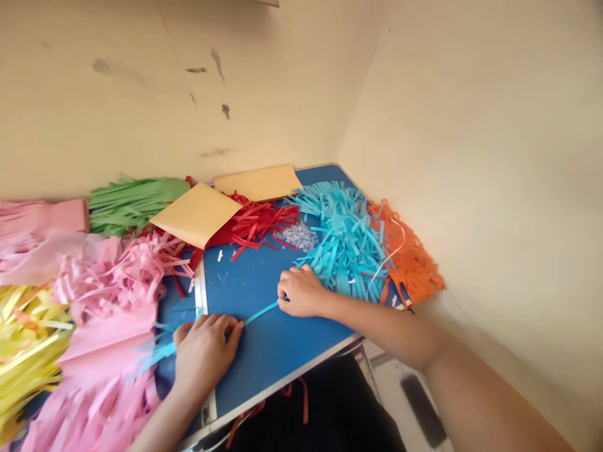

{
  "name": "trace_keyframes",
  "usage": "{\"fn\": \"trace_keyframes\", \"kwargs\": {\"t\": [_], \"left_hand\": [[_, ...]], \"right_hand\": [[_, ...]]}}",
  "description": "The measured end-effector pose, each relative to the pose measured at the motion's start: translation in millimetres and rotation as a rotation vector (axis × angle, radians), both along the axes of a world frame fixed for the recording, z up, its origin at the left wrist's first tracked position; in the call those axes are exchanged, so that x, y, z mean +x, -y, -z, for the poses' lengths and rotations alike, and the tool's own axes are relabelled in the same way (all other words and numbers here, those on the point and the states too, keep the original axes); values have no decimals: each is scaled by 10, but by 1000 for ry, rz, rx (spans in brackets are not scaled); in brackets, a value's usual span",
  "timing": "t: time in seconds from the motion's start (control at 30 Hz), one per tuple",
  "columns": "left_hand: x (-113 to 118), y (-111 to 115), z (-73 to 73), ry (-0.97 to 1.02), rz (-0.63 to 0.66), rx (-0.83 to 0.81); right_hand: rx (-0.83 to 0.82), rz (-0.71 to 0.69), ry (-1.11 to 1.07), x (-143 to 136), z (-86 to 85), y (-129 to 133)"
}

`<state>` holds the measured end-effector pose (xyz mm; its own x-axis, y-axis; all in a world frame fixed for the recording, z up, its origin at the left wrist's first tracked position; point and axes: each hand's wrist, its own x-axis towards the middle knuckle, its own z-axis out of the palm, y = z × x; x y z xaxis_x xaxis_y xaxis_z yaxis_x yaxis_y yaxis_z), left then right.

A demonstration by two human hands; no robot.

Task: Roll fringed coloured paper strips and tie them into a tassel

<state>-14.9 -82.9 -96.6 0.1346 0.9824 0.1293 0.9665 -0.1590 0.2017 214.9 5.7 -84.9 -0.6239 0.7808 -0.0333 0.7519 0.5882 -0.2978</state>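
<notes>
A thin blue strip (261, 312) is stretched low over the blue table (254, 364) between my hands. My left hand (205, 348) pinches its left end, and a light blue fringe (162, 351) sticks out behind that hand over the pink paper. The other end is pinched in my right hand (299, 292), its fingers curled. Just beyond my right hand lies a heap of light blue fringed paper (342, 235). Small pale bits (301, 236) are piled to the left of this heap.
Orange fringe (412, 260) with a white string lies at the right corner. Yellow-brown sheets (198, 215) rest by red fringe (257, 221). Green fringe (136, 202), pink fringe (113, 276) and yellow fringe (28, 351) cover the left. Walls border the table's back and right.
</notes>
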Motion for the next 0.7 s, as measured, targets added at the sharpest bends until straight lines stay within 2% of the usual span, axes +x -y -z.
{"fn": "trace_keyframes", "kwargs": {"t": [0.1,0.2,0.3,0.4,0.47,0.53,0.63,0.7], "left_hand": [[54,-17,-87,-133,158,103],[98,8,-57,-188,366,233],[172,-16,39,-145,410,292],[256,-120,91,-105,390,342],[280,-166,55,-112,381,371],[274,-113,-47,-111,381,407],[262,204,-279,-20,407,472],[283,480,-446,143,435,505]], "right_hand": [[170,-232,-3,36,-10,5],[344,-469,-7,104,41,26],[481,-525,-9,102,122,22],[525,-525,1,18,166,-11],[476,-458,2,-35,121,11],[378,-341,-33,-36,-6,132],[152,-225,-244,74,-301,496],[-132,-187,-470,157,-497,752]]}}
